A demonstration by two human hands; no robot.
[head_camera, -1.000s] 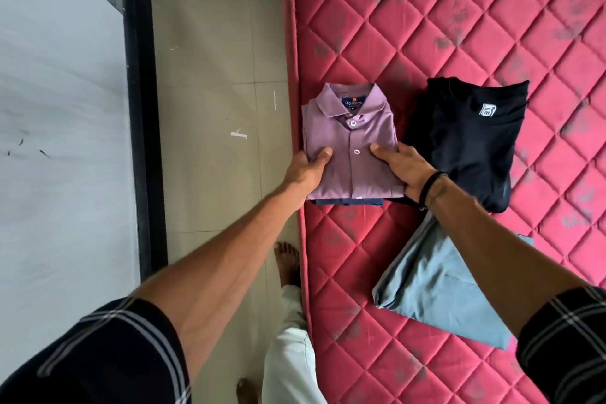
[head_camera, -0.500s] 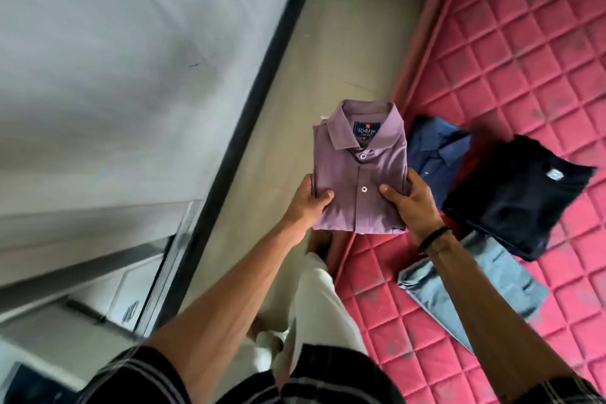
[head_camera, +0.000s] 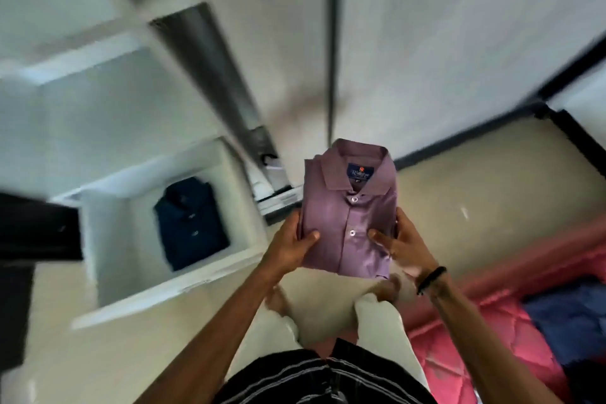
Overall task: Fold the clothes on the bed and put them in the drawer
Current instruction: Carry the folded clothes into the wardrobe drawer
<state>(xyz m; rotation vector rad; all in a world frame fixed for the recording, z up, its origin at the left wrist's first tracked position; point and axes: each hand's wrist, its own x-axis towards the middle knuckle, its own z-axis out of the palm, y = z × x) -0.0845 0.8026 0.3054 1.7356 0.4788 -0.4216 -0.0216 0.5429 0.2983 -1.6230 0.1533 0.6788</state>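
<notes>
A folded purple shirt (head_camera: 347,207) is held up in the air over the floor. My left hand (head_camera: 292,244) grips its left edge with the thumb on top. My right hand (head_camera: 398,239) grips its right edge the same way. To the left and lower, a white open drawer (head_camera: 108,239) holds a folded dark navy shirt (head_camera: 188,223). The red quilted bed (head_camera: 492,334) is at the lower right, with a folded blue garment (head_camera: 567,318) lying on it.
White wardrobe panels (head_camera: 442,26) with a dark vertical gap rise behind the shirt. A dark object (head_camera: 36,226) juts in at the left edge. My feet and light trousers (head_camera: 377,321) stand on the beige floor between drawer and bed. The view is motion-blurred.
Both hands lifted the purple shirt off the bed and carried it leftward. The view swung from the bed to the wardrobe, bringing the open drawer into sight.
</notes>
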